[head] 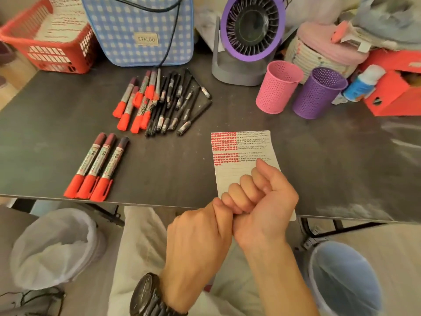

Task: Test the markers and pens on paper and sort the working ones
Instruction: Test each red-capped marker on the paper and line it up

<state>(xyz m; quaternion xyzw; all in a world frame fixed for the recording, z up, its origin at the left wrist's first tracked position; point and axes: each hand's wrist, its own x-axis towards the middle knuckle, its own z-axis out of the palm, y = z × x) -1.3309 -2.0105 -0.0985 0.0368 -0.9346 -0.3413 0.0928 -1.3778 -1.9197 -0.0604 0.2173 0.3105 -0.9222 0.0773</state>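
Our left hand (pixel 200 229) and right hand (pixel 262 197) meet, fingers curled, over the paper's (pixel 246 156) near end, which overhangs the table edge (pixel 159 202). We cannot tell whether they hold anything. Left of the paper lie three markers (pixel 98 165), with open tabletop between. Beyond them is a heap (pixel 164 103) of perhaps six markers and a dozen pens. Behind the paper stand a pink cup (pixel 276 87) and a purple cup (pixel 316 94).

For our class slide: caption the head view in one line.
Left hand and right hand meet at the table edge by the paper; three markers lie apart from the pile.
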